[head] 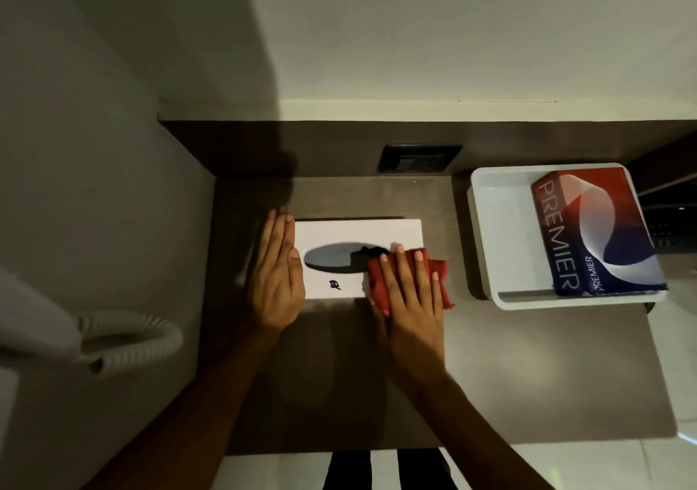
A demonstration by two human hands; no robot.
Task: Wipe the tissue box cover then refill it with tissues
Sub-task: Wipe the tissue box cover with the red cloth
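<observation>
While the wiping is under way, the right hand [409, 293] lies flat with fingers spread, pressing a red cloth [437, 278] onto the right end of the white tissue box cover [358, 233]; its grip is apart, not clamped. The left hand [277, 278], also flat and unclenched, braces the cover's left end. The cover sits mid-worktop [339, 376]. Firm, overlapping strokes should work best, with the brace kept steady. Toward the worktop's far right corner, a white tray [490, 225] holds the tissue pack [596, 233].

cover [358, 233] white | cloth [437, 267] red | tissue pack [596, 233] red-white-blue swirl | tray [501, 225] white
</observation>
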